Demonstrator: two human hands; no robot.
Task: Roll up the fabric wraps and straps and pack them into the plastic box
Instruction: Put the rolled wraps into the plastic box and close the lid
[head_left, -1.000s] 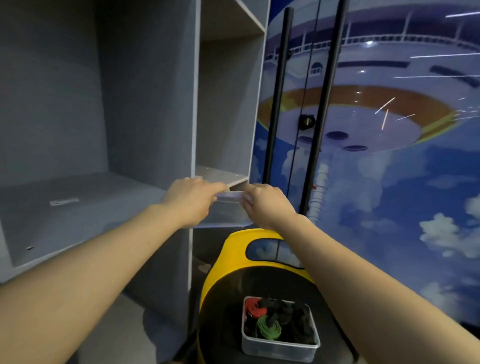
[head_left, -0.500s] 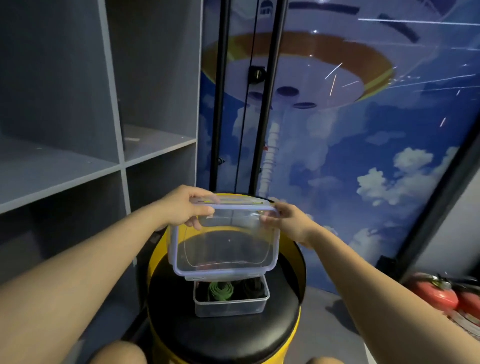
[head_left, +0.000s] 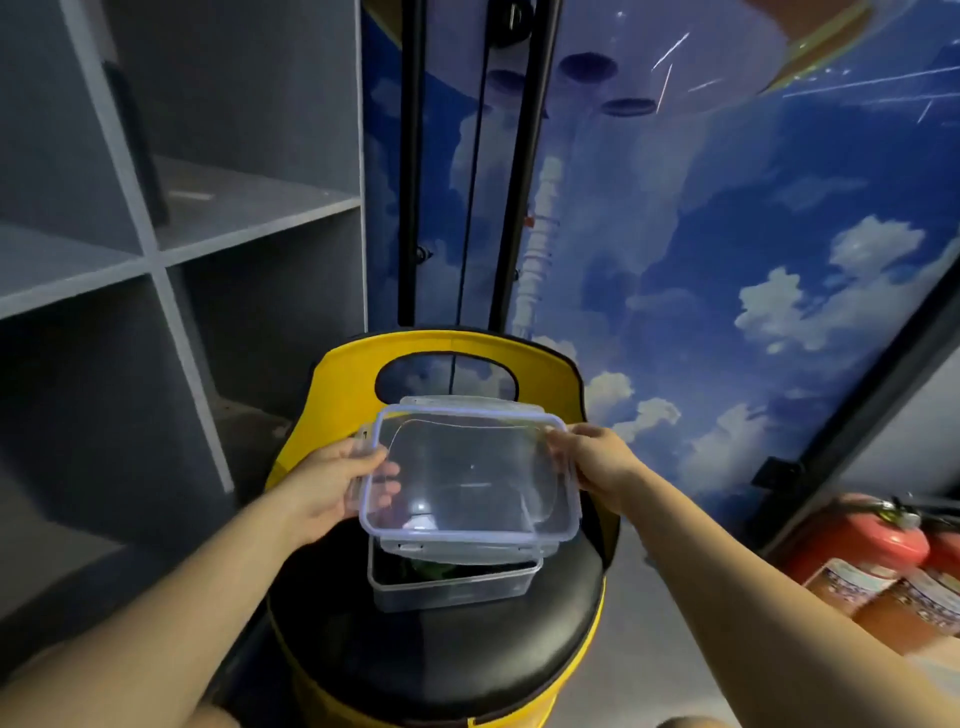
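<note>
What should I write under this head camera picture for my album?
Both hands, left hand and right hand, hold a clear lid above the plastic box on a black and yellow stool.

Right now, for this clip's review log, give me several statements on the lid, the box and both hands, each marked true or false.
1. Both hands hold the clear lid, the left hand on its left edge and the right hand on its right edge. True.
2. The lid is snapped shut on the plastic box. False: it is held above the box, not seated.
3. The box stands on the black seat of a yellow stool. True.
4. The box is empty. False: dark and green rolled items show inside it.
5. Red fire extinguishers are at the lower right. True.
</note>
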